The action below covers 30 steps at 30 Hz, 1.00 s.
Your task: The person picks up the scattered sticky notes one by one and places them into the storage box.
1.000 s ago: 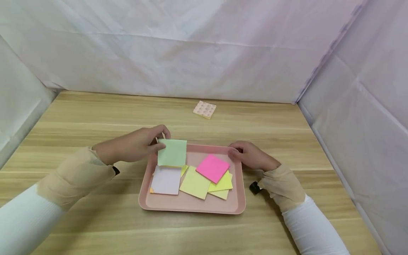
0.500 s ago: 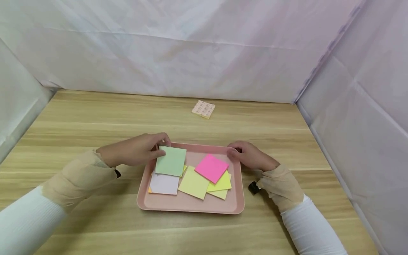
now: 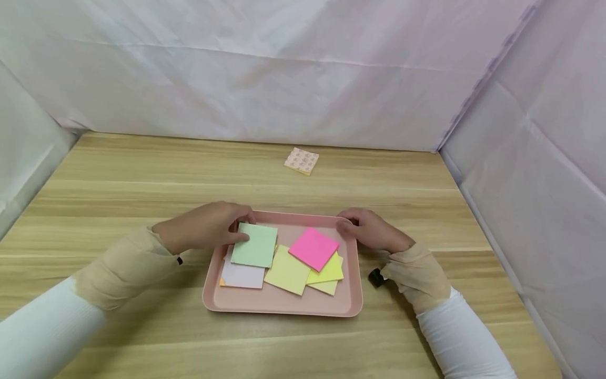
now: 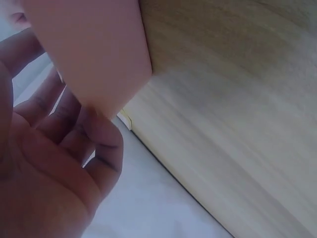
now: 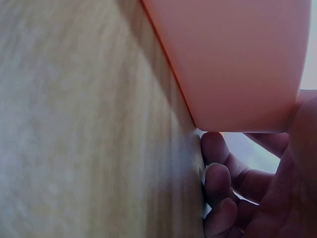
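A pink tray (image 3: 284, 306) lies on the wooden table with several sticky note pads in it. My left hand (image 3: 208, 225) is at its back left corner, the thumb over the left edge of a pale green sticky note pad (image 3: 254, 246). That pad overlaps a white sticky note pad (image 3: 242, 277). In the left wrist view, a bent finger touches the outside corner of the tray (image 4: 94, 44). My right hand (image 3: 374, 229) holds the back right corner, thumb over the rim. Its other fingers curl beside the tray's outer wall (image 5: 237, 64) in the right wrist view.
In the tray's right half, a bright pink pad (image 3: 314, 248) overlaps a bright yellow pad (image 3: 329, 272), beside a pale yellow pad (image 3: 288, 270). A patterned pad (image 3: 301, 160) sits farther back on the table (image 3: 156, 173). White sheets (image 3: 265, 79) surround the table.
My left hand has come down toward me with the pale green pad, which now covers more of the white pad. My right hand has stayed at the tray corner.
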Tool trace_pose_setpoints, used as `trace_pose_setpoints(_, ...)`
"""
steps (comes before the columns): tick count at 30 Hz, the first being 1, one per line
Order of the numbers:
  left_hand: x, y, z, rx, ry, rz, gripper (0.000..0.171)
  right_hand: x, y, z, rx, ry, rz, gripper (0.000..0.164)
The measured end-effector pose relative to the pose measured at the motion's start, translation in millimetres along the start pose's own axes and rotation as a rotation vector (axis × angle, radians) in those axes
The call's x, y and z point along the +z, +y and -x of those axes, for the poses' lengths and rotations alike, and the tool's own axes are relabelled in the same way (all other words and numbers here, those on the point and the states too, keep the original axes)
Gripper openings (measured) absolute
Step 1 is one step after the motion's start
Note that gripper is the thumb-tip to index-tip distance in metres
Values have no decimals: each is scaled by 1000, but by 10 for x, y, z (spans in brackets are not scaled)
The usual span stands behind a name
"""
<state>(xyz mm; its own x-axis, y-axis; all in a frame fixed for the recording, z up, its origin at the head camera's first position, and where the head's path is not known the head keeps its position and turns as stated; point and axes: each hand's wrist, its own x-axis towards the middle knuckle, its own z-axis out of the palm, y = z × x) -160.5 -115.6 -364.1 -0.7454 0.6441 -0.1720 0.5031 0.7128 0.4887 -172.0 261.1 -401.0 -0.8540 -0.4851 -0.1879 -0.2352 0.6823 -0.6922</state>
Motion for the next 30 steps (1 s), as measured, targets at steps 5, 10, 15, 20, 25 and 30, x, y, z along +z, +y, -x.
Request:
trace_pose_setpoints(5, 8, 44, 4, -2, -14, -48, 25, -11, -11, 12, 6, -4, 1, 27)
trace_pose_setpoints(10, 1, 69, 14, 12, 4, -117, 27, -24, -25, 0, -4, -1, 1, 26)
trace_pose_setpoints(15, 11, 74, 23, 24, 17, -141, 29, -9, -5, -7, 4, -1, 2, 26)
trace_pose_setpoints(20, 13, 78, 12, 12, 14, -145, 29, -6, 3, -3, 6, 1, 1, 27)
trace_pose_setpoints(25, -28, 102, -3, -2, -14, -127, 30, -16, 0, 15, 15, -6, -5, 26)
trace_pose_setpoints(30, -107, 120, -23, -11, 12, -108, 25, -12, 0, 4, 7, -8, -19, 25)
